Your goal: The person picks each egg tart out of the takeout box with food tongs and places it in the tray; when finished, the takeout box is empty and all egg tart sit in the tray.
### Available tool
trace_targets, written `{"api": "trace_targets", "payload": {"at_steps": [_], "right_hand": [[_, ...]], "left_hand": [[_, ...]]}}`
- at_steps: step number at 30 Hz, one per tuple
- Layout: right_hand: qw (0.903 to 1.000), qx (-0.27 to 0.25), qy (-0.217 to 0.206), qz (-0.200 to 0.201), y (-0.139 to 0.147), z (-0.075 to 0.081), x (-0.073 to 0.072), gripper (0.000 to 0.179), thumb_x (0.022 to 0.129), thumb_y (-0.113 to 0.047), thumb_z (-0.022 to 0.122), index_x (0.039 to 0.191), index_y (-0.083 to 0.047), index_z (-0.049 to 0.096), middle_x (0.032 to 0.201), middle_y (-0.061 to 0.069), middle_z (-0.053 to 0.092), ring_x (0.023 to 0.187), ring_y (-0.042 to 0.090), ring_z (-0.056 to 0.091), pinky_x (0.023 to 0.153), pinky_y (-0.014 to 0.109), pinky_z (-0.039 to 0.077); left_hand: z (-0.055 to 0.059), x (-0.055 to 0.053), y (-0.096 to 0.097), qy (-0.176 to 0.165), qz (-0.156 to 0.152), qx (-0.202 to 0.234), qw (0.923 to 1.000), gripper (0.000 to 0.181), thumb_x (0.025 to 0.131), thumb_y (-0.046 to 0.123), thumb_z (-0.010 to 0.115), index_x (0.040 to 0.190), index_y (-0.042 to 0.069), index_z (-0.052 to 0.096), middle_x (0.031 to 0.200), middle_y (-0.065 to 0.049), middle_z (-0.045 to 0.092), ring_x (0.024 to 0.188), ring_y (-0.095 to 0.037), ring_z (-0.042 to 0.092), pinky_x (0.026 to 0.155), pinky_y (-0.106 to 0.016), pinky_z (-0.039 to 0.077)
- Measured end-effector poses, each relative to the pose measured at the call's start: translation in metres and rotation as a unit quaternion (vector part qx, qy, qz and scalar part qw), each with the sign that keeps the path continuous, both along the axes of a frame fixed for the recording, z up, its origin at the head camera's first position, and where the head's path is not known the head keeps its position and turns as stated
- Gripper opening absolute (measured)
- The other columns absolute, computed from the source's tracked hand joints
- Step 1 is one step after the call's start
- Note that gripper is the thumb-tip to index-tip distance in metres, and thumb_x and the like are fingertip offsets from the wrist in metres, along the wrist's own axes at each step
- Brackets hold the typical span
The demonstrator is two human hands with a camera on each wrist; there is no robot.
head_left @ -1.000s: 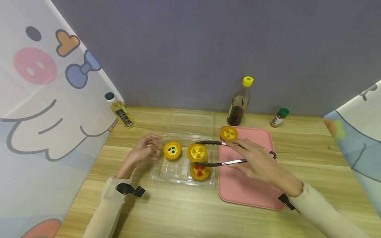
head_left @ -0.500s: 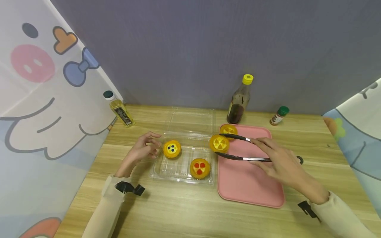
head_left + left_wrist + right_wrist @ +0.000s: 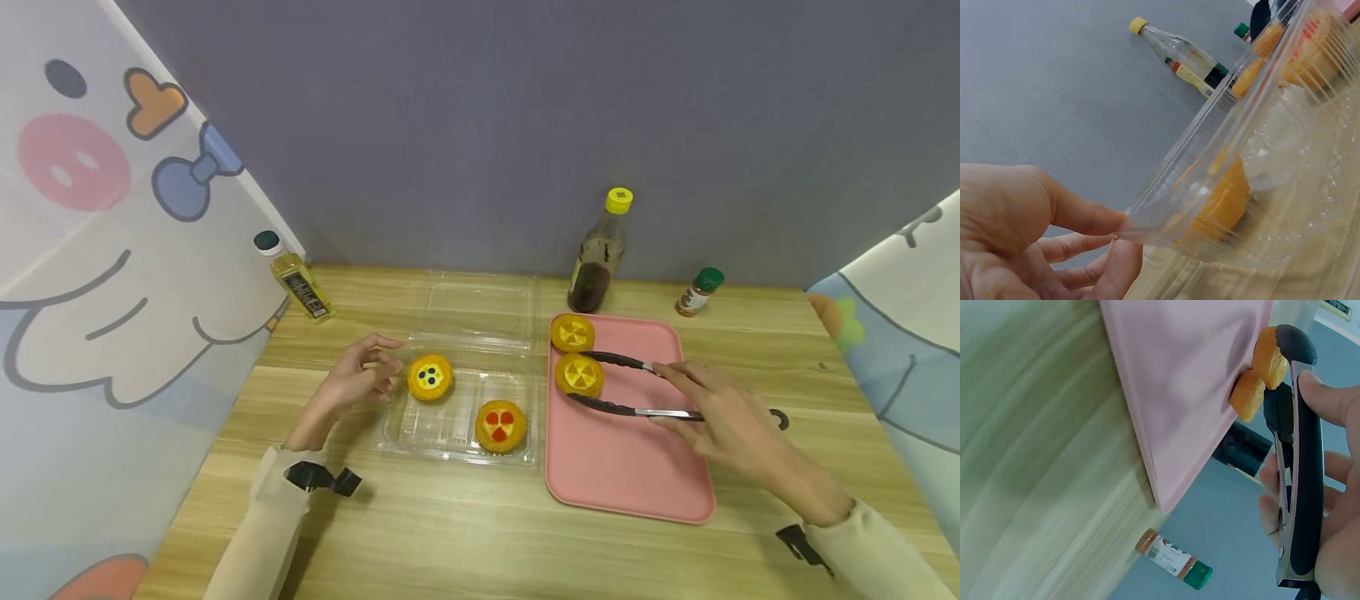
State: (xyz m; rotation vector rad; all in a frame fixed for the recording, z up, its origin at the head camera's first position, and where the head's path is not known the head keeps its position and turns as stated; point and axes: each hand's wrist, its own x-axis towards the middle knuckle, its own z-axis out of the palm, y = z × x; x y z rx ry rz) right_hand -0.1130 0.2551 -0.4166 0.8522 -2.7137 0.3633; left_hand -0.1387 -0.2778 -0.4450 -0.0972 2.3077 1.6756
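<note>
My right hand [image 3: 738, 421] grips black-and-metal tongs [image 3: 667, 413], whose tips lie on either side of an egg tart with yellow wedges [image 3: 579, 376]. That tart is at the left side of the pink tray [image 3: 630, 467], just in front of a similar tart [image 3: 572, 333]. My left hand [image 3: 358, 375] pinches the left rim of the clear plastic container [image 3: 442, 433] between thumb and finger, as the left wrist view shows. Inside the container are a tart with dark blue dots [image 3: 430, 377] at the left and a tart with red pieces [image 3: 500, 427] at the right.
The container's clear lid [image 3: 477, 308] lies folded back behind it. A yellow-capped bottle of dark liquid [image 3: 596, 262] stands behind the tray. To its right is a small green-capped jar [image 3: 699, 292]; an oil bottle [image 3: 302, 287] stands at the far left. A grey wall rises behind.
The tongs have carried the wedge-topped tart from the container rightward to the tray, in front of the other one there. My left hand keeps its place on the container.
</note>
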Motion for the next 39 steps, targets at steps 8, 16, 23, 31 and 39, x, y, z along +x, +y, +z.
{"api": "trace_targets", "payload": {"at_steps": [8, 16, 23, 31, 39], "right_hand": [[0.9999, -0.012, -0.007, 0.004, 0.001, -0.010, 0.001, 0.071, 0.076, -0.032, 0.092, 0.138, -0.010, 0.065, 0.125, 0.013, 0.069, 0.102, 0.035, 0.070, 0.062, 0.049, 0.059], [0.9997, -0.015, -0.014, 0.011, -0.002, -0.015, -0.001, 0.071, 0.076, -0.032, 0.092, 0.138, -0.009, 0.064, 0.125, 0.011, 0.069, 0.107, 0.034, 0.070, 0.068, 0.052, 0.061], [0.9994, -0.013, -0.027, 0.017, -0.003, -0.014, -0.001, 0.074, 0.076, -0.029, 0.093, 0.140, -0.008, 0.062, 0.129, 0.015, 0.067, 0.107, 0.038, 0.070, 0.069, 0.054, 0.061], [0.9992, -0.010, -0.037, 0.007, -0.002, -0.008, 0.002, 0.083, 0.076, -0.030, 0.093, 0.148, -0.012, 0.056, 0.138, 0.018, 0.063, 0.114, 0.043, 0.067, 0.072, 0.058, 0.061], [0.9995, -0.019, -0.022, 0.010, -0.009, 0.004, 0.004, 0.087, 0.074, -0.029, 0.094, 0.150, -0.014, 0.055, 0.139, 0.015, 0.063, 0.119, 0.040, 0.065, 0.070, 0.059, 0.061]], "left_hand": [[-0.001, 0.000, 0.000, 0.004, 0.001, -0.001, 1.0000, 0.042, 0.102, 0.002, 0.060, 0.142, 0.002, 0.051, 0.108, -0.018, 0.065, 0.068, -0.015, 0.064, 0.060, -0.028, 0.062], [-0.002, 0.000, 0.001, 0.000, 0.000, 0.010, 0.9999, 0.042, 0.102, 0.004, 0.061, 0.143, 0.001, 0.051, 0.106, -0.016, 0.065, 0.065, -0.014, 0.062, 0.058, -0.028, 0.061], [-0.002, 0.000, 0.000, 0.001, 0.003, 0.006, 1.0000, 0.044, 0.101, 0.002, 0.062, 0.143, 0.001, 0.051, 0.106, -0.015, 0.064, 0.065, -0.015, 0.061, 0.058, -0.027, 0.060], [-0.002, 0.001, 0.000, 0.001, 0.002, 0.007, 1.0000, 0.044, 0.101, 0.002, 0.063, 0.143, 0.000, 0.051, 0.106, -0.016, 0.063, 0.066, -0.015, 0.063, 0.059, -0.027, 0.060], [-0.002, 0.001, 0.000, 0.004, 0.002, 0.006, 1.0000, 0.044, 0.101, 0.002, 0.062, 0.143, 0.000, 0.051, 0.105, -0.015, 0.064, 0.066, -0.015, 0.062, 0.058, -0.027, 0.060]]}}
